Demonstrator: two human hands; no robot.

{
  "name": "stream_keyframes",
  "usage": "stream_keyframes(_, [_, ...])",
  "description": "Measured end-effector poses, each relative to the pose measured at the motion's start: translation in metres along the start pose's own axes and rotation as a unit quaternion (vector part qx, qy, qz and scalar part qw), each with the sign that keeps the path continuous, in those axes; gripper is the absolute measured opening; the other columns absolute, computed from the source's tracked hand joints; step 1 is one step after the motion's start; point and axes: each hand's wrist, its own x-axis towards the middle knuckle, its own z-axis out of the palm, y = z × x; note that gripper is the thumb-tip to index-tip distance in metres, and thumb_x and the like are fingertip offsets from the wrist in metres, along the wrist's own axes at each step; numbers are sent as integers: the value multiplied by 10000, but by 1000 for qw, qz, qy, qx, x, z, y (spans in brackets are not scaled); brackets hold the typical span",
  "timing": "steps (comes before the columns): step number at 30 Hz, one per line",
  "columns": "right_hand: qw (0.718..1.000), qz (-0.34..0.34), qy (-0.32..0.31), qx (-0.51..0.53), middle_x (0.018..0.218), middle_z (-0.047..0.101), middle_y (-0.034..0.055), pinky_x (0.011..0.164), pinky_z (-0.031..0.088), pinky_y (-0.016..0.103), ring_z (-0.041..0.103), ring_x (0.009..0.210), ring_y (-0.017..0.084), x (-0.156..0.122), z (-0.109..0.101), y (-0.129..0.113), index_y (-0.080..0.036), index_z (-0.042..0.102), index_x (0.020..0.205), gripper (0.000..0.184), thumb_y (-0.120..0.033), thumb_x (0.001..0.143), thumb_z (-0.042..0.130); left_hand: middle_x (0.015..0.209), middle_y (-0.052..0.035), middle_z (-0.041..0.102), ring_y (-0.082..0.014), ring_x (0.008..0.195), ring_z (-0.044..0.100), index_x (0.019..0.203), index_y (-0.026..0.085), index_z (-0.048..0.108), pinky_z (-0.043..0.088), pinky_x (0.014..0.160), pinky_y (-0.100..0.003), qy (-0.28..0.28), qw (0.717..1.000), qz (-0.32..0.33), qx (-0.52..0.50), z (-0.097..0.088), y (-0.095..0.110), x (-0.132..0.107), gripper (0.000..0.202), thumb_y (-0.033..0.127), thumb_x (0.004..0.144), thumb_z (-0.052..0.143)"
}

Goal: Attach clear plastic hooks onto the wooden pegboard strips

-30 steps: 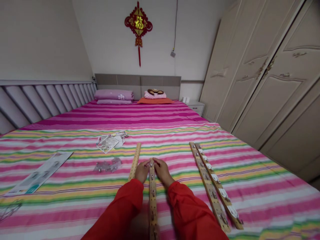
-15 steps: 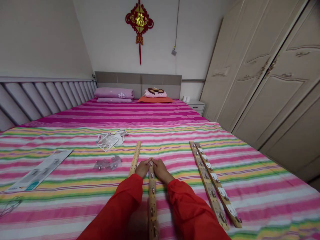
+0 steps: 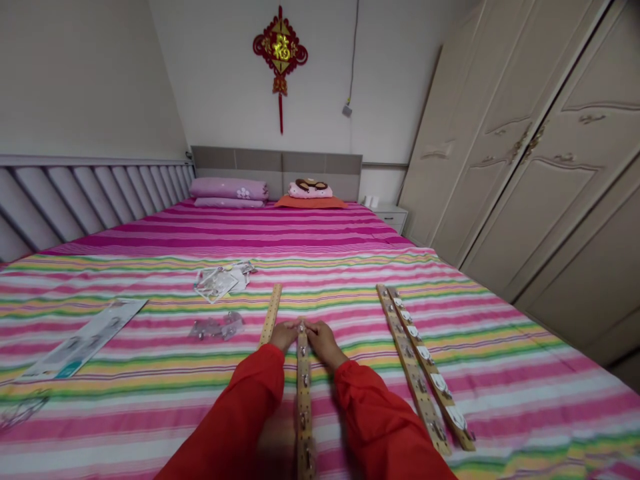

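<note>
A long perforated wooden strip (image 3: 303, 400) with small metal fittings lies lengthwise on the striped bedspread (image 3: 150, 373) in front of me. My left hand (image 3: 283, 334) and my right hand (image 3: 323, 343), both in red sleeves, meet at its far end, fingers curled and pinched on a small metal piece there. A second bare wooden strip (image 3: 271, 323) lies just left of my left hand.
Two more wooden strips (image 3: 423, 370) with metal and white fittings lie to the right. Clear plastic bags of hardware (image 3: 216, 327) and opened packaging (image 3: 220, 280) lie to the left, a printed card (image 3: 83, 340) further left. Wardrobe (image 3: 525, 153) at right, pillows (image 3: 227, 191) at the headboard.
My hands stay at the far end of the strip with small finger movements; the view has shifted slightly.
</note>
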Motion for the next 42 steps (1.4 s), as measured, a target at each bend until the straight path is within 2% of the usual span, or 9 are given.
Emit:
stream_keyframes(5, [1000, 5, 4, 29, 736, 702, 29, 773, 492, 359, 631, 761, 219, -4, -3, 0, -212, 775, 787, 174, -257, 701, 631, 763, -92, 745, -229, 790, 687, 850, 94, 746, 546, 768, -326, -26, 998, -33, -46, 1, 3, 0, 397, 99, 458, 811])
stream_keyframes(9, [989, 34, 21, 144, 912, 734, 57, 801, 505, 365, 644, 858, 220, -14, -7, -5, -203, 739, 959, 332, -384, 691, 664, 707, -70, 732, -226, 774, 683, 873, 96, 745, 545, 763, -330, -32, 996, -49, -62, 1, 6, -1, 420, 73, 457, 799])
stream_keyframes(13, [960, 109, 60, 252, 748, 701, 41, 667, 505, 316, 615, 673, 177, -38, -15, -12, -165, 705, 965, 410, -425, 647, 693, 681, -44, 725, -227, 791, 681, 851, 128, 751, 539, 781, -331, -27, 996, -59, -63, -1, 6, 0, 388, 65, 469, 785])
stream_keyframes(17, [957, 102, 87, 258, 617, 627, 10, 597, 462, 290, 558, 588, 160, -93, -27, -21, -172, 688, 808, 295, -421, 649, 701, 802, -60, 747, -230, 890, 675, 837, 143, 749, 516, 855, -321, -28, 996, -58, -66, -3, 5, 0, 361, 73, 485, 785])
stream_keyframes(22, [961, 121, 109, 222, 683, 646, 44, 605, 453, 301, 562, 646, 195, -190, -39, -34, -204, 699, 784, 300, -479, 664, 706, 1044, -96, 722, -242, 1063, 624, 889, 141, 738, 454, 968, -327, -38, 996, -51, -67, -4, 10, -6, 368, 122, 526, 790])
stream_keyframes(26, [955, 162, 91, 230, 650, 620, 43, 559, 428, 292, 540, 599, 184, -249, -39, -40, -207, 698, 753, 335, -537, 698, 682, 1125, -107, 692, -249, 1135, 583, 939, 143, 722, 413, 1015, -340, -49, 995, -60, -60, -7, 21, -16, 384, 133, 560, 781])
stream_keyframes(31, [910, 235, 52, 337, 718, 665, 74, 528, 437, 279, 588, 587, 174, -287, -32, -38, -179, 691, 785, 434, -604, 702, 665, 1184, -117, 658, -230, 1159, 564, 1039, 149, 676, 410, 1014, -323, -61, 994, -71, -58, -18, 35, -41, 463, 136, 587, 778])
stream_keyframes(37, [850, 304, -120, 414, 765, 708, 57, 533, 455, 226, 659, 616, 155, -308, -22, -37, -154, 684, 956, 514, -491, 591, 815, 946, -98, 713, -188, 902, 662, 1015, 147, 670, 511, 853, -320, -71, 993, -56, -77, -48, 56, -83, 460, 291, 595, 791])
stream_keyframes(42, [841, 301, -133, 430, 758, 721, 39, 521, 454, 198, 681, 610, 144, -311, -12, -30, -161, 689, 912, 426, -376, 581, 851, 708, -38, 692, -163, 685, 640, 865, 136, 683, 526, 691, -307, 61, 993, 42, -96, -92, 41, -104, 441, 360, 499, 785])
